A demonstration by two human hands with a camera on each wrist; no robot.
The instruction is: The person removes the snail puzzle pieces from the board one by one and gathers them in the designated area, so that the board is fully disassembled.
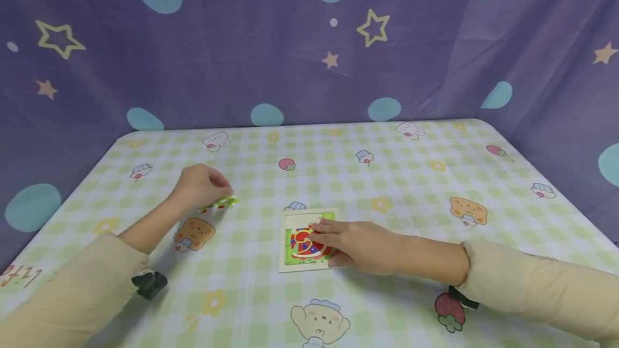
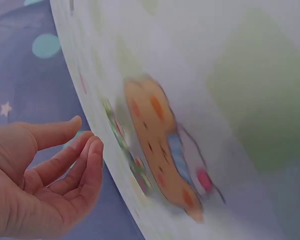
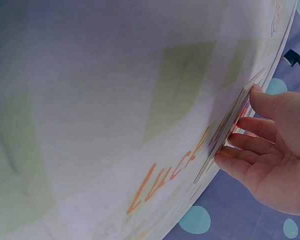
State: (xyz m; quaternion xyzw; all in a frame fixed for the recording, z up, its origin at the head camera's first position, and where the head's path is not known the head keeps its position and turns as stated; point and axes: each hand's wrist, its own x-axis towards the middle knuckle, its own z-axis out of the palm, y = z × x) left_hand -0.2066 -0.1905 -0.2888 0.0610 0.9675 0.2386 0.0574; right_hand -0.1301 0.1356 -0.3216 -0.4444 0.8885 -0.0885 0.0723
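A small puzzle tray (image 1: 301,220) with a cream rim lies near the middle of the table. Its lower part carries a red, blue and green picture; a cream strip shows along the top. My right hand (image 1: 362,243) rests on its right side, covering part of the picture. In the right wrist view the thumb and fingertips touch the tray's edge (image 3: 230,127). Off to the left, several green and red puzzle pieces (image 1: 224,202) lie on the cloth. My left hand (image 1: 200,184) is right over them, with a gap between thumb and fingers in the left wrist view.
A green-and-white checked cloth (image 1: 261,294) printed with cartoon food and animals covers the table. Behind it hangs a purple curtain (image 1: 271,58) with stars and blue spots. Dark wrist straps (image 1: 151,284) show at the sleeves.
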